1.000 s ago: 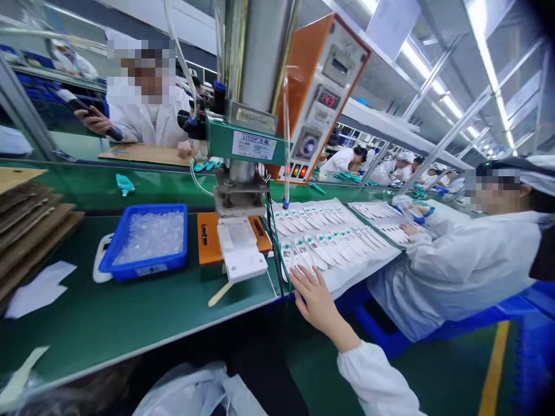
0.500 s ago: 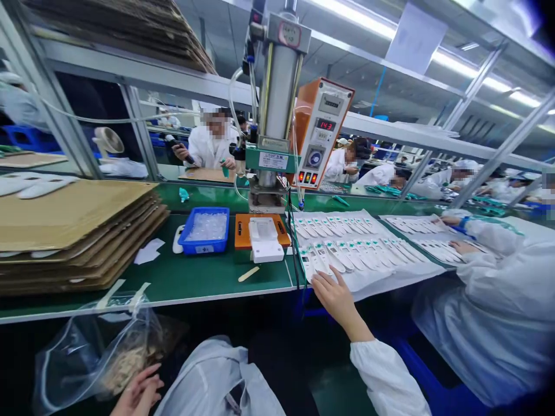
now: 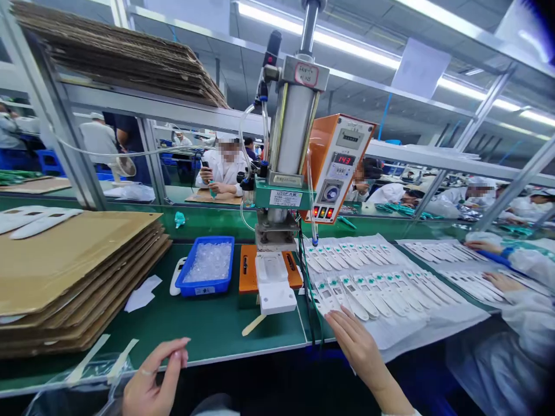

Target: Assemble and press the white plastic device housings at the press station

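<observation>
Head view: white plastic strips [image 3: 359, 294] lie in rows on a white sheet [image 3: 416, 341] right of the press [image 3: 295, 121], their long axes slanting down toward the person. The right hand [image 3: 355, 346] is the nearer, empty, its slightly parted fingers [image 3: 342, 316] at the strips' near end. The left hand [image 3: 156, 375], also empty with fingers together, is farther off, left of the press by the counter [image 3: 208, 329] edge.

I stand at a factory assembly line: green-topped workbenches [image 3: 208, 323], a pneumatic press [image 3: 295, 115], and white-coated workers [image 3: 223, 170] along rows of stations.
</observation>
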Demonstrator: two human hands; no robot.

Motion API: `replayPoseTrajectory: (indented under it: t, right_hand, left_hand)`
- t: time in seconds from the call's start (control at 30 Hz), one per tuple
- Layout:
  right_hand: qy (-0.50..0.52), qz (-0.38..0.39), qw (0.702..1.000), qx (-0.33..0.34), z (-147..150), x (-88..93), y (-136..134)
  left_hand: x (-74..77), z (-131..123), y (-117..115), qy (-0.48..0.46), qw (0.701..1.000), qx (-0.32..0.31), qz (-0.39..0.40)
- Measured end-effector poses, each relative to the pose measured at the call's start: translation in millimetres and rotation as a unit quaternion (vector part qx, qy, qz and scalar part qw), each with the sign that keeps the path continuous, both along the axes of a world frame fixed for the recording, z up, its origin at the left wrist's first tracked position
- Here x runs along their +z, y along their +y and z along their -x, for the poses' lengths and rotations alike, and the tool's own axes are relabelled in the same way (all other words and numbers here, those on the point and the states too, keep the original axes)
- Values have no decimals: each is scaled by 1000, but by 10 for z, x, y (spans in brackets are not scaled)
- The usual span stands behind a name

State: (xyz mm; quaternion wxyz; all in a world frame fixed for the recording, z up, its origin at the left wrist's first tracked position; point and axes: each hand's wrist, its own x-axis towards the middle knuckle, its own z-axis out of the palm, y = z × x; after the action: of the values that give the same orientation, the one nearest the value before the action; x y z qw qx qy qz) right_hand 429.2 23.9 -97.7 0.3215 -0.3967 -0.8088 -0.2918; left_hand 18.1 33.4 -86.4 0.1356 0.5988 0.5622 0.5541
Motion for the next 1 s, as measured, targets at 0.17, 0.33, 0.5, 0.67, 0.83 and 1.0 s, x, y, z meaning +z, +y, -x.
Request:
replayPoseTrajectory:
  t: [0.17,0.33,0.5,0.67,0.83,1.0]
  right_hand:
    - [34,-23,999,-32,45,165,-62]
    - [1,-46,999,5,278,448,-99]
    - [-8,-44,997,65,731,625,157]
    - [-4,-32,996,81,1029,692,489]
    - [2,-18,997,73,1100,731,599]
    - [28,38,995,83,1110,769,601]
  left_hand:
    - [106,-75,563,115,992,35,-46]
    - [11,-112,727,221,973,25,-60]
    - [18,-132,680,235,971,9,-42]
    - [74,-149,643,233,971,12,-51]
    - [86,-145,634,229,972,15,-49]
    - [65,-144,639,226,974,10,-27]
